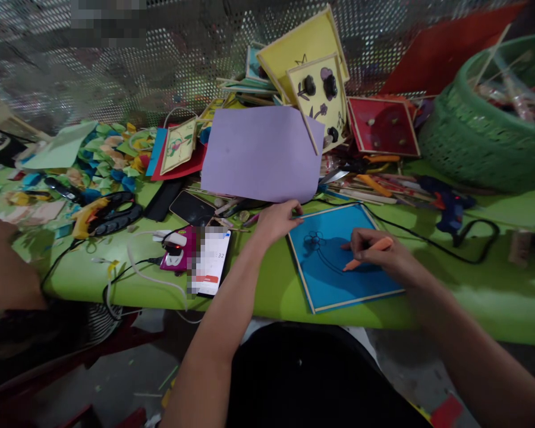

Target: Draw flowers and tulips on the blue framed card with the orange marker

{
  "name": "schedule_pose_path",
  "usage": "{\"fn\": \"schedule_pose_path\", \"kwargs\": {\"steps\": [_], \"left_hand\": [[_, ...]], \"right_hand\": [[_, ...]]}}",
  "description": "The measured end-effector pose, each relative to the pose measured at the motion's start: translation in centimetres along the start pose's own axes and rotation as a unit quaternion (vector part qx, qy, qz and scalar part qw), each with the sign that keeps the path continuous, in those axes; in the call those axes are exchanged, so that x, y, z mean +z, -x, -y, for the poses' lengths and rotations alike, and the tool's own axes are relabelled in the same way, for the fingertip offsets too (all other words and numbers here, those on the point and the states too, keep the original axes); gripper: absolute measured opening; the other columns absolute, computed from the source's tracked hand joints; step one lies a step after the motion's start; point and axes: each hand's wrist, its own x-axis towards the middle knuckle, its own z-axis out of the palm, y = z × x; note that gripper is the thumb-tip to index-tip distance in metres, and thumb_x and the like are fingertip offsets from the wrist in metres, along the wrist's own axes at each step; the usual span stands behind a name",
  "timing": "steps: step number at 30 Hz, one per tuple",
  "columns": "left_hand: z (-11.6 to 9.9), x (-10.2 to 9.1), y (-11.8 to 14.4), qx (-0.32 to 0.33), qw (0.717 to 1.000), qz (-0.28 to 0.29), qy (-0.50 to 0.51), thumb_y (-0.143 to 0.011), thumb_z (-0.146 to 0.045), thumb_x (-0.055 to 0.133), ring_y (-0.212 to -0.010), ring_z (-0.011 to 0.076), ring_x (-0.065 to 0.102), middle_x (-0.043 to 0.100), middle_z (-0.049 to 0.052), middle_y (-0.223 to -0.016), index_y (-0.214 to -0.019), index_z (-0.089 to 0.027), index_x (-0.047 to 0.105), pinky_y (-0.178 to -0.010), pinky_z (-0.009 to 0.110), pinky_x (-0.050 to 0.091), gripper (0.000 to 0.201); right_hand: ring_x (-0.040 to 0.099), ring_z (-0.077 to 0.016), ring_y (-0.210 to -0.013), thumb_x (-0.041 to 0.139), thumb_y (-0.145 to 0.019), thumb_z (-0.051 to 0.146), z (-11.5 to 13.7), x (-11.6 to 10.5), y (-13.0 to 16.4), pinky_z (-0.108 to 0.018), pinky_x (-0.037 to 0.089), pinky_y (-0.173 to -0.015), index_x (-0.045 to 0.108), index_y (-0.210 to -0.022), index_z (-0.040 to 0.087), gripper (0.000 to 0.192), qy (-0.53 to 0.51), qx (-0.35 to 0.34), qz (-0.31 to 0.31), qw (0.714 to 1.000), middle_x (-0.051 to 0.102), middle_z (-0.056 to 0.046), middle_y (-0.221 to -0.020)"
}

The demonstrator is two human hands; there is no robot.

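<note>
A blue board (pixel 334 291) edged with thin pale wooden sticks lies on the green table in front of me. On it is a dark line drawing of a flower (pixel 315 240) with a curved double-line stem. My right hand (pixel 377 252) is closed around an orange marker (pixel 354 263), whose tip points at the lower end of the stem. My left hand (pixel 279 223) is at the board's upper left corner, its bent fingers and thumb at the framed edge; part of that grip is hidden.
Beyond the board stand a purple sheet (pixel 258 154), framed yellow pictures (pixel 318 89) and a red framed board (pixel 383 126). A green basket (pixel 455 131), a blue glue gun (pixel 448 202) and its cord lie right. Left are a lit phone (pixel 214 261), a purple power socket (pixel 178 258) and another person's arm (pixel 9 261).
</note>
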Motion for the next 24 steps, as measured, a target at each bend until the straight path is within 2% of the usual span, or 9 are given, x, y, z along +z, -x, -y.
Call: {"fn": "schedule_pose_path", "kwargs": {"steps": [6,16,24], "left_hand": [[-0.10,-0.07,-0.07,-0.004,1.000,0.009,-0.004,-0.089,-0.037,0.069,-0.082,0.0198,0.065,0.071,0.001,-0.087,-0.108,-0.026,0.070,-0.071,0.029,0.041,0.023],[-0.33,-0.25,0.01,-0.008,1.000,0.011,0.006,-0.088,-0.036,0.069,-0.082,0.0203,0.065,0.071,0.001,-0.086,-0.107,-0.025,0.070,-0.072,0.029,0.042,0.022],[-0.16,-0.03,-0.03,-0.005,1.000,0.004,-0.001,-0.088,-0.038,0.069,-0.081,0.0200,0.065,0.070,0.000,-0.084,-0.106,-0.027,0.070,-0.071,0.029,0.042,0.021]], "right_hand": [[0.064,-0.0181,-0.058,0.070,-0.069,0.026,-0.02,-0.11,0.14,-0.046,0.049,-0.104,0.054,-0.058,0.024,0.019,-0.001,0.012,0.008,1.000,0.047,0.006,-0.054],[0.057,-0.0165,-0.058,0.075,-0.068,0.030,-0.13,-0.15,-0.02,-0.045,0.051,-0.102,0.055,-0.056,0.023,0.023,0.008,0.006,0.013,1.000,0.049,0.004,-0.057],[0.061,-0.0172,-0.056,0.072,-0.068,0.029,0.10,-0.12,0.09,-0.046,0.048,-0.104,0.053,-0.057,0.024,0.023,-0.003,0.006,0.023,1.000,0.046,0.006,-0.054]]}}
